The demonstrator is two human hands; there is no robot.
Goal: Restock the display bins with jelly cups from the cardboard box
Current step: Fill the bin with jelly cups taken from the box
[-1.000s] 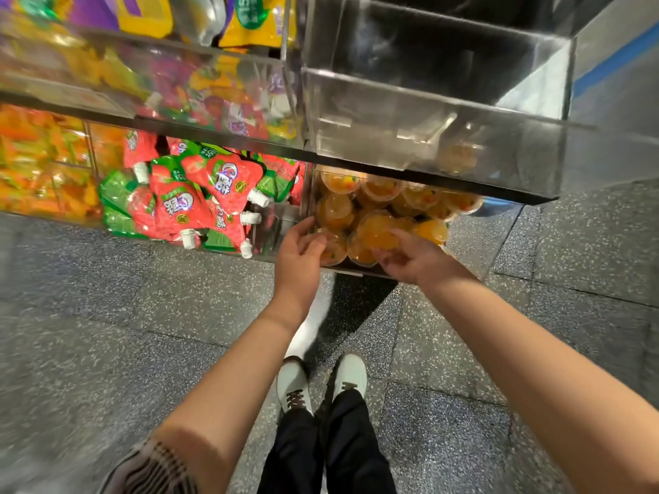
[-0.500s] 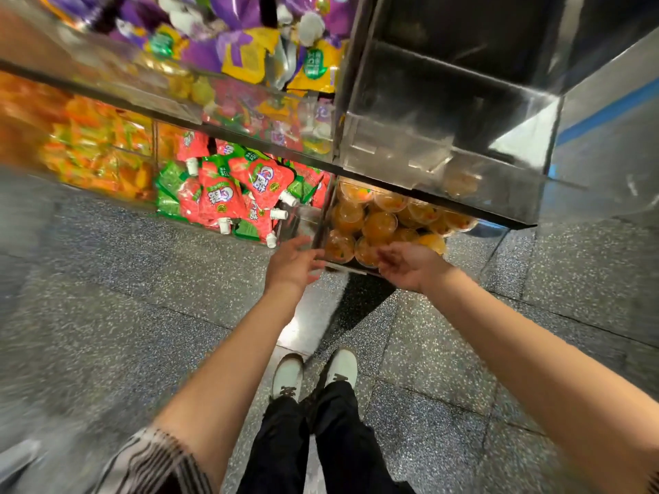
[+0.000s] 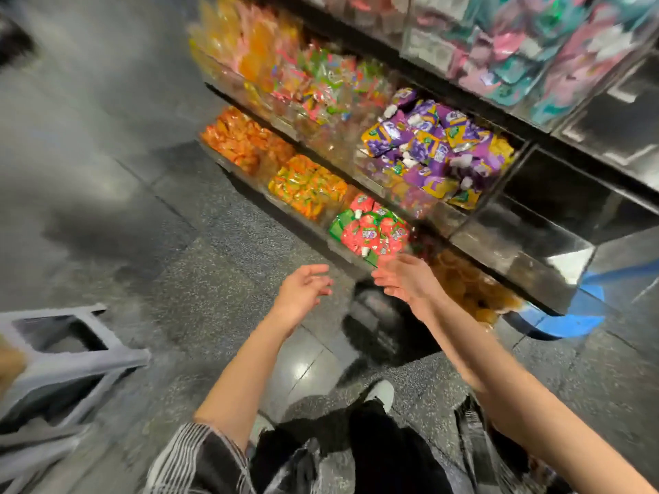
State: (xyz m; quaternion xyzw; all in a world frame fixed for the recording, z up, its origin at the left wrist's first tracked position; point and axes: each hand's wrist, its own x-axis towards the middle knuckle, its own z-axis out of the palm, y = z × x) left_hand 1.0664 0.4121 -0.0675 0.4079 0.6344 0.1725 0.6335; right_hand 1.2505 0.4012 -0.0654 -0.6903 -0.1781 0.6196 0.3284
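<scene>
The frame is blurred by head motion. Orange jelly cups [image 3: 470,287] fill the lowest clear display bin [image 3: 513,308] at the right end of the shelving, just right of my right hand. My left hand [image 3: 303,292] hovers over the floor with loose fingers and holds nothing. My right hand [image 3: 406,279] is stretched out in front of the bin's left corner, fingers relaxed, holding nothing. At the far left edge a small brown patch [image 3: 10,365] shows behind the stool; I cannot tell what it is.
A grey plastic stool [image 3: 67,358] stands at the lower left. Bins of red-green pouches [image 3: 371,233], purple pouches [image 3: 435,147] and orange snacks [image 3: 306,183] line the shelves. An empty clear bin [image 3: 535,240] juts out above the jelly cups. Speckled grey floor lies ahead.
Both hands have drawn back from the jelly cup bin and now hang free above the floor. The view has swung left, bringing the stool into sight.
</scene>
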